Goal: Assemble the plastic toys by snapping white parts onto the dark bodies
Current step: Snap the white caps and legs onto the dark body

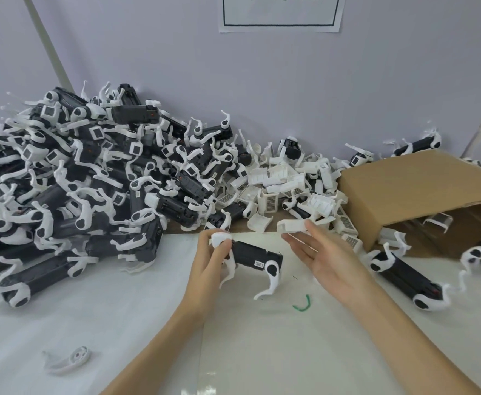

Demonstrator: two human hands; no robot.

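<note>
Left of my left hand I see the big heap of assembled toys (pixel 71 178), and a cardboard box (pixel 421 195) lies tipped beyond my right hand; my left hand (pixel 213 252) grips one end of a dark body (pixel 255 256), while my right hand (pixel 324 258) is spread flat, holding nothing, fingertips beside a loose white part (pixel 293 225)

Dark grey-black plastic toy body (pixel 255 256) with white curved legs, small white label. Large heap of black-and-white assembled toys (pixel 77 178) far left. Loose white plastic shells (pixel 287 183) with grey grille pattern, far centre. Brown cardboard box (pixel 421 189) right. Small green wire twist (pixel 302 305) near centre. White table covering (pixel 119 323). Pale lilac wall (pixel 290 81); white paper sign (pixel 280 27), dark green border.
</note>
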